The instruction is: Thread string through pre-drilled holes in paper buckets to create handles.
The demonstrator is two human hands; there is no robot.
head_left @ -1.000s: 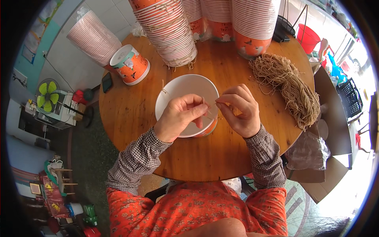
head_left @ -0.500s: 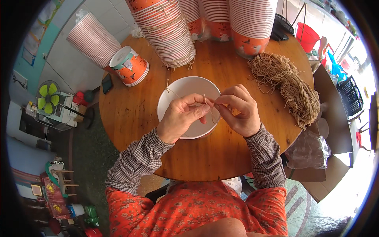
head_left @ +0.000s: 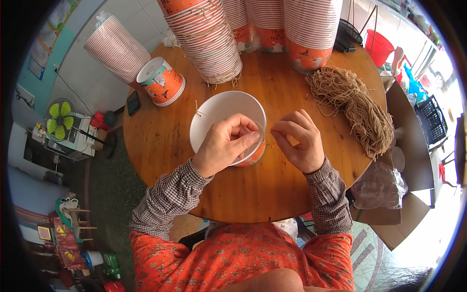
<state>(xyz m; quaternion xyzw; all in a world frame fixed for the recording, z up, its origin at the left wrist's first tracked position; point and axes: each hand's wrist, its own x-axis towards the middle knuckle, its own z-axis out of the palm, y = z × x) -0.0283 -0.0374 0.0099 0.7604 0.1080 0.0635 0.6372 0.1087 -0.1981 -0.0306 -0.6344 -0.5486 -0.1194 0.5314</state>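
Observation:
A white-lined paper bucket (head_left: 214, 109) with an orange printed outside stands tilted on the table in front of me. A thin twine knot (head_left: 199, 113) sits at its left rim. My left hand (head_left: 227, 143) reaches over the bucket's opening, thumb and forefinger pinched on the twine at the right rim; the fingertips partly hide the strand. Just right of the bucket, my right hand (head_left: 300, 141) is held in a pinch, apart from the left. Its fingertips point at the rim, and whatever thin thing they hold is too small to make out.
A bundle of tan twine (head_left: 352, 109) lies at the table's right. Tall nested bucket stacks (head_left: 209, 48) rise at the back. A shorter orange bucket (head_left: 163, 85) lies tilted at the left by a phone (head_left: 133, 103). An open cardboard box (head_left: 413, 151) stands right of the table (head_left: 233, 202).
My hands have drawn apart, the right one moving slightly right and away from the left fingertips. The bucket has shifted a little left and tilted, showing its orange right side.

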